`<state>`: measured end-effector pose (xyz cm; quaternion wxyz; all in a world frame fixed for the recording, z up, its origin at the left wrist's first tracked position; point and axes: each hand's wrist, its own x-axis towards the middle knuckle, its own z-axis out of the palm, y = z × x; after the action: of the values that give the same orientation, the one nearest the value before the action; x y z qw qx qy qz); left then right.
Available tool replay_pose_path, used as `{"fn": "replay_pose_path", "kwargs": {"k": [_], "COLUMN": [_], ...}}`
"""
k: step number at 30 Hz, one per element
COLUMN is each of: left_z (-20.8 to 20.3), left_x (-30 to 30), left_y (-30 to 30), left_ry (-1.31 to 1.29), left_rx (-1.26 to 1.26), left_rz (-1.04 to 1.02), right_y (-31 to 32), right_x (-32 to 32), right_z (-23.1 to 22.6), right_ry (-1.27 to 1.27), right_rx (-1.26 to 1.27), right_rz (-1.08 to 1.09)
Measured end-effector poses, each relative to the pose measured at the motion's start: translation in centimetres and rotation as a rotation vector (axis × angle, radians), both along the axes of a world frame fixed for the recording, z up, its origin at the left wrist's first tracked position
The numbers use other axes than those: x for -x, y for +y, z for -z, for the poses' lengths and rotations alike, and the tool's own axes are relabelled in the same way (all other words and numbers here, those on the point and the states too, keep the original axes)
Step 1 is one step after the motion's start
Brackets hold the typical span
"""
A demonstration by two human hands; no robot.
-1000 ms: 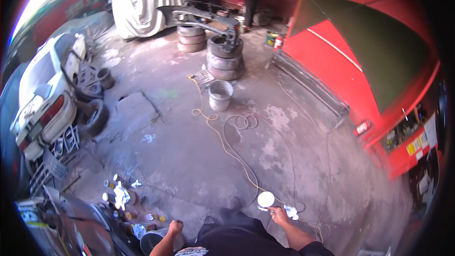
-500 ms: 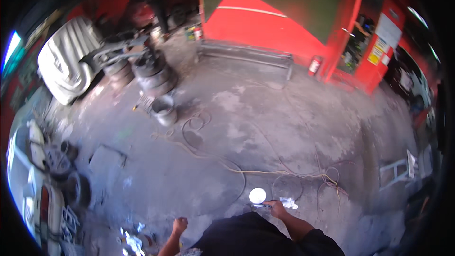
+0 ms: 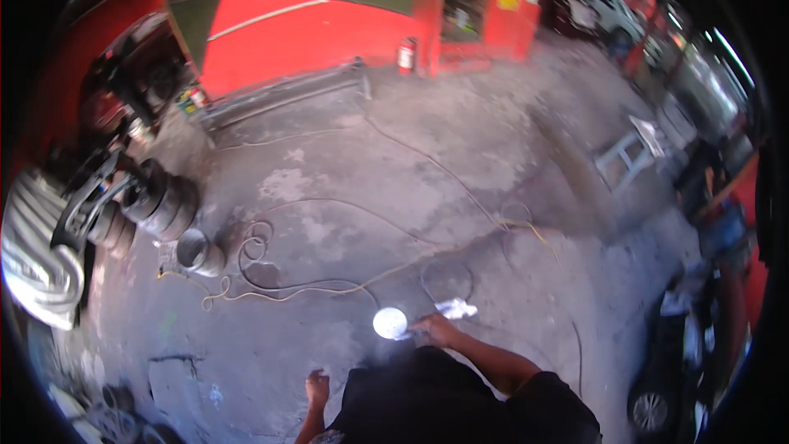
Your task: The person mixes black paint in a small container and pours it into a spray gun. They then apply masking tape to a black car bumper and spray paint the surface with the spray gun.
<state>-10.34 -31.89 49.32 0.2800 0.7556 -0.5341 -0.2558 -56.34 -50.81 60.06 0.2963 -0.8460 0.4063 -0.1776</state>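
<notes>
My right hand (image 3: 437,330) reaches out in front of my dark shirt, its fingers closed at the edge of a white round object (image 3: 389,323). That object looks like a bright disc from above; whether it is a lid, a dish or a cup is not clear. Lower and to the left, my left hand (image 3: 316,386) hangs beside my body with curled fingers and nothing visible in them. Just beyond my right hand lies a crumpled white cloth or paper (image 3: 456,308) on the concrete floor.
Hoses and a yellow cord (image 3: 329,289) loop across the floor ahead. At left stand a metal bucket (image 3: 200,253), stacked tires (image 3: 164,205) and a silver covered shape (image 3: 37,255). A fire extinguisher (image 3: 406,56) is by the red doorway; a step stool (image 3: 626,156) and car (image 3: 653,403) are at right.
My view has swung to the right, so the room's contents shift left in the picture. The right hand still grips the white round object; the left still hangs at my side.
</notes>
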Motion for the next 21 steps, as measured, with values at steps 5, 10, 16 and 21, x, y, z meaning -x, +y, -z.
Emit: {"fn": "replay_pose_path", "kwargs": {"k": [5, 10, 16, 21], "left_z": [-15.9, -26.2, -27.4, -28.0], "left_x": [9.5, 14.0, 13.7, 16.3], "left_y": [-10.7, -15.6, -17.9, -20.1], "left_ry": [0.538, 0.640, 0.791, 0.687], "left_rx": [-0.065, 0.020, 0.030, -0.077], "left_rz": [0.117, 0.424, 0.500, 0.478], "right_y": [1.7, 2.5, 4.0, 5.7], "right_x": [-2.7, -5.5, -8.1, -7.4], "right_z": [-3.9, -12.0, -18.2, -20.7], "right_ry": [-0.062, 0.010, -0.015, 0.016], "right_rx": [-0.095, -0.086, -0.027, -0.028], "right_rz": [0.172, 0.258, 0.412, 0.511]}}
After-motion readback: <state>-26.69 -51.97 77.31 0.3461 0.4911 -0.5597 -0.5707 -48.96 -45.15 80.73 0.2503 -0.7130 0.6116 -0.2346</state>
